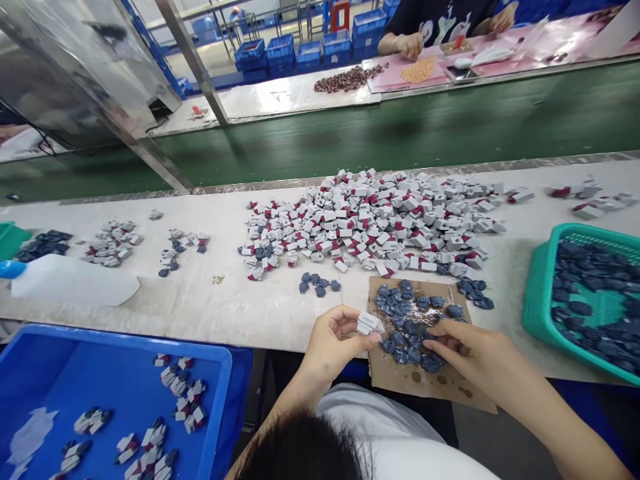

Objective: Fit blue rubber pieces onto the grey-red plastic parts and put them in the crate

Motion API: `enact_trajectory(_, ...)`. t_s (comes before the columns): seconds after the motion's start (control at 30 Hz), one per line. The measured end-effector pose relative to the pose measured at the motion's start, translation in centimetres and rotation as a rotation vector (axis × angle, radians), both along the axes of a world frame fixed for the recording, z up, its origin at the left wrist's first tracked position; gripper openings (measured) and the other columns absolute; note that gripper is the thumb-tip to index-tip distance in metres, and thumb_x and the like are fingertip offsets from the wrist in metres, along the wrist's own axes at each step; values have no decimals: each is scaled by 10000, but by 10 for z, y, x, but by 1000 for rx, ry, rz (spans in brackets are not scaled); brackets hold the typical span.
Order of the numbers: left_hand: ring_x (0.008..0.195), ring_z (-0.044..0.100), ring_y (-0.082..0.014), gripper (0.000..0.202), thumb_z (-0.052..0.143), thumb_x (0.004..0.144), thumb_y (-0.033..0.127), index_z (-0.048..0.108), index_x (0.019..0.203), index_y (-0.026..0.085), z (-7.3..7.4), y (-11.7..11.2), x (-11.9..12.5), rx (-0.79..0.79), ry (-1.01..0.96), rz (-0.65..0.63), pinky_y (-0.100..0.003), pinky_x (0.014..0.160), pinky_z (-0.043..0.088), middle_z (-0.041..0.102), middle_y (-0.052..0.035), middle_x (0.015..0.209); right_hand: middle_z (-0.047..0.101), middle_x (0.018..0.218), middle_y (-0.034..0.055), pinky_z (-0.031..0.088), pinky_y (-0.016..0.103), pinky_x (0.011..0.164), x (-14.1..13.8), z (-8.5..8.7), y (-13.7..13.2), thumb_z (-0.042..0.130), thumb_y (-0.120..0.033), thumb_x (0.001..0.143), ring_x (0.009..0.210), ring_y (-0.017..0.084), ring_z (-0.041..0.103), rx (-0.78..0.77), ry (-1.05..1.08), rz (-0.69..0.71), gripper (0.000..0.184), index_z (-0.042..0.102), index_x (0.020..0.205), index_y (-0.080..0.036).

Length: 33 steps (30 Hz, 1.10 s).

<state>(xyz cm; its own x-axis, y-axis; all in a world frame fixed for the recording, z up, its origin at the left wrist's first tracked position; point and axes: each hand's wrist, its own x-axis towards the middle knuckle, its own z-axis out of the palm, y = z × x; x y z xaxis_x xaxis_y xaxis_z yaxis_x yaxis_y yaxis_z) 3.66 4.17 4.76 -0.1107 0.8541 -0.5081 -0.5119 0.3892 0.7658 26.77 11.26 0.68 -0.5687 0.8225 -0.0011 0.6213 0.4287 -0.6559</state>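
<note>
The left hand [334, 337] gripped a small white block [370, 324] between thumb and fingers, holding it up just beside the left edge of a piece of cardboard [390, 379]. The right hand [463, 343] was over the cardboard, its thumb and fingertips among the dark blue pieces [395, 303] strewn there; whether it had closed on one of them could not be told. The cardboard bore wet-looking dark spots and stuck out past the near edge of the worktop [240, 310].

Just beyond the cardboard spread a broad heap of white and dark red parts [370, 220], with a few blue ones at its lower edge. Smaller groups of parts lay farther left. To the right of the right hand stood a green basket [536, 300] holding more dark blue pieces. Well to the left, below the worktop's edge, a blue tray [100, 370] held white, red and blue assemblies [150, 460].

Across a green strip [320, 143], a co-worker's hand [411, 47] was near a patch of yellowish pieces [419, 71], with a dark reddish-brown pile [349, 79] beside them.
</note>
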Motion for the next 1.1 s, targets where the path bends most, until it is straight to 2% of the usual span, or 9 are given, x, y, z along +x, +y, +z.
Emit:
enact_trajectory(0.1, 616, 605, -125, 431, 931, 418, 309, 650, 697, 137, 3, -1, 0, 0, -35, 3, -219, 553, 466, 698, -24, 681, 690, 740, 29, 488, 260, 447, -1, 8, 5, 481, -630, 899, 532, 183, 627, -1, 23, 9, 476, 625, 726, -210)
enact_trajectory(0.17, 633, 623, -128, 411, 931, 421, 297, 657, 680, 136, 6, -2, 0, 6, -69, -2, -221, 586, 482, 701, -23, 677, 696, 763, 29, 509, 250, 444, -4, 20, 4, 517, -630, 884, 532, 176, 630, 18, 70, -8, 449, 665, 788, -217)
enact_trajectory(0.3, 663, 647, -124, 363, 928, 445, 254, 673, 674, 135, 10, -4, 0, 40, -133, -25, -223, 661, 507, 718, -25, 699, 701, 808, 28, 550, 201, 500, -23, 46, -13, 648, -563, 839, 626, 174, 663, 81, 287, -132, 345, 685, 819, -220)
enact_trajectory(0.37, 635, 636, -110, 351, 927, 448, 236, 668, 664, 139, 11, -5, 1, 64, -143, -21, -215, 658, 506, 711, -12, 677, 690, 810, 29, 564, 194, 547, -35, 53, -23, 680, -510, 838, 659, 169, 662, 90, 389, -171, 291, 682, 834, -219)
enact_trajectory(0.53, 582, 600, -91, 343, 924, 467, 238, 655, 658, 142, 12, -8, 2, 100, -127, -28, -211, 652, 504, 669, 17, 610, 677, 840, 15, 568, 174, 582, -54, 54, -34, 709, -355, 846, 686, 145, 658, 66, 519, -124, 140, 677, 902, -231)
enact_trajectory(0.67, 611, 620, -93, 364, 929, 459, 231, 657, 682, 140, 11, -9, 3, 102, -138, -22, -200, 651, 505, 682, 14, 636, 685, 839, 11, 568, 174, 595, -57, 55, -32, 705, -343, 849, 695, 148, 663, 97, 506, -98, 125, 675, 895, -230)
enact_trajectory(0.8, 636, 645, -112, 399, 937, 428, 248, 656, 687, 134, 10, -11, 1, 86, -92, -24, -210, 652, 512, 704, -4, 664, 682, 806, 21, 544, 196, 553, -57, 65, -29, 649, -341, 888, 663, 157, 651, 102, 422, -17, 134, 670, 865, -210)
enact_trajectory(0.97, 677, 673, -138, 384, 927, 464, 237, 679, 734, 124, 11, -15, -4, 114, 15, -159, -222, 656, 516, 730, -36, 723, 636, 708, 16, 475, 207, 484, -55, 81, -20, 584, -335, 930, 585, 137, 600, -66, 338, 204, 209, 653, 800, -186)
enact_trajectory(1.1, 669, 659, -130, 397, 918, 487, 286, 660, 740, 122, 9, -17, -5, 118, 70, -176, -216, 645, 505, 720, -39, 732, 600, 672, -8, 452, 183, 488, -52, 79, -9, 612, -312, 916, 562, 105, 557, -148, 348, 303, 187, 639, 777, -189)
